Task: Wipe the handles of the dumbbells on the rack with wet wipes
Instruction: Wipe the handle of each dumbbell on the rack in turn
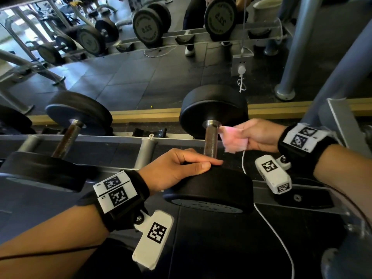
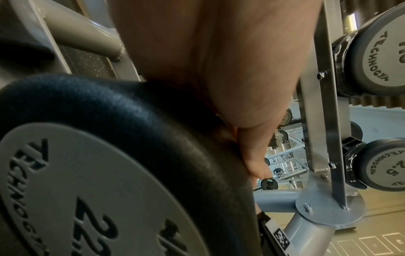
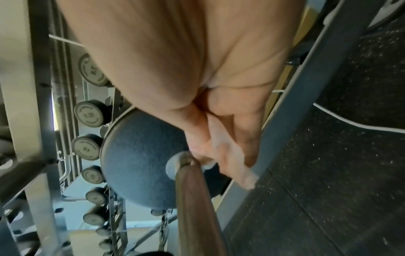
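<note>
A black dumbbell lies on the rack with its knurled steel handle [image 1: 210, 138] pointing away from me. My left hand [image 1: 213, 163] rests on top of its near head [image 1: 209, 188], fingers laid flat along the rim; from the left wrist this head [image 2: 109, 155] shows a grey cap under the left hand [image 2: 252, 155]. My right hand [image 1: 241, 133] pinches a pale pink wet wipe [image 1: 233, 144] just right of the handle, close to the far head [image 1: 213, 109]. In the right wrist view the wet wipe [image 3: 234, 161] hangs beside the handle [image 3: 195, 199].
A second dumbbell with a rusty brown handle [image 1: 66, 137] lies to the left on the same grey rack rail [image 1: 100, 138]. A mirror behind reflects more dumbbells. A white cable [image 1: 269, 224] runs under my right wrist. A rack upright [image 1: 342, 121] stands at the right.
</note>
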Tool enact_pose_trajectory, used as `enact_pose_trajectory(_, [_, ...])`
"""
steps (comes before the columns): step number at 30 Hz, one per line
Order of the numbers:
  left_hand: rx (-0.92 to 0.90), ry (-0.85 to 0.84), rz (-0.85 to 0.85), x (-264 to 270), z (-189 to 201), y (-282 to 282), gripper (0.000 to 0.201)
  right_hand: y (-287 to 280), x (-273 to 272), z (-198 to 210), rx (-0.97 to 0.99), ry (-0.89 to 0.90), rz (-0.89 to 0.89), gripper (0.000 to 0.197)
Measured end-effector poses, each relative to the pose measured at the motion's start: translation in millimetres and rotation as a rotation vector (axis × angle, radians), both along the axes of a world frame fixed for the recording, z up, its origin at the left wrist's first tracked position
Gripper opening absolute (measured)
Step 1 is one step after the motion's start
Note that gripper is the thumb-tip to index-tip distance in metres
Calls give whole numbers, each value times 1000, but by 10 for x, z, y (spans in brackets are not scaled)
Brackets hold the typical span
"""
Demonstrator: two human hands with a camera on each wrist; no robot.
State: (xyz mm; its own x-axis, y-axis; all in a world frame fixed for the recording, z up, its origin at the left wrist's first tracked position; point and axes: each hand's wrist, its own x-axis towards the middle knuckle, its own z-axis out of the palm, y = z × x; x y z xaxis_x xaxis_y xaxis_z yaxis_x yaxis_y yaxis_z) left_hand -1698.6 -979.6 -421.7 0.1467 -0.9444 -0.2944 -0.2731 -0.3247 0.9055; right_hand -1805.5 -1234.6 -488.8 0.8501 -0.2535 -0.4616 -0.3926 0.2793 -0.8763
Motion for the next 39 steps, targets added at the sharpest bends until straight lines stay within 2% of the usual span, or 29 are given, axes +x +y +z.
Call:
enact_pose_trajectory(4, [-8,23,9,0,-10,7,42,212,7,-9,-43,-56,201,29])
enact_pose_trajectory(9, [-1,55,16,37,-48,-12,37,188,-241,22,84,8,499,39])
enact_pose_trajectory(11, [14,72,19,38,-38,-14,36,136,-225,74,73,15,450,32])
enact_pose_trajectory(14, [26,78,12,25,-1,-2,35,26,-95,153,-53,-53,110,29])
enact_pose_trajectory(16, [27,75,10,20,9,2,33,54,-15,149,-133,-99,10,26])
enact_pose_trajectory(20, [30,82,15,19,7,-11,33,253,-1,29,-319,-67,210,26])
enact_pose_trajectory(22, [20,75,14,28,-5,-15,35,289,-62,32,-312,-56,254,31])
enact_pose_trajectory(25, [-12,97,38,25,-18,-5,37,355,-165,101,-259,-28,282,25])
enact_pose_trajectory(27, [-58,126,60,15,-49,6,33,426,-196,140,-268,3,271,26])
enact_pose_trajectory(30, [-126,182,96,24,-128,19,25,487,-228,147,-215,42,230,43])
enact_pose_trajectory(33, [-164,226,108,45,-191,15,23,549,-306,147,-154,87,229,30])
enact_pose_trajectory(36, [-164,296,168,43,-229,23,20,582,-360,200,-83,168,188,36])
enact_pose_trajectory(39, [-72,239,204,69,-209,-5,19,635,-387,437,-114,280,64,32])
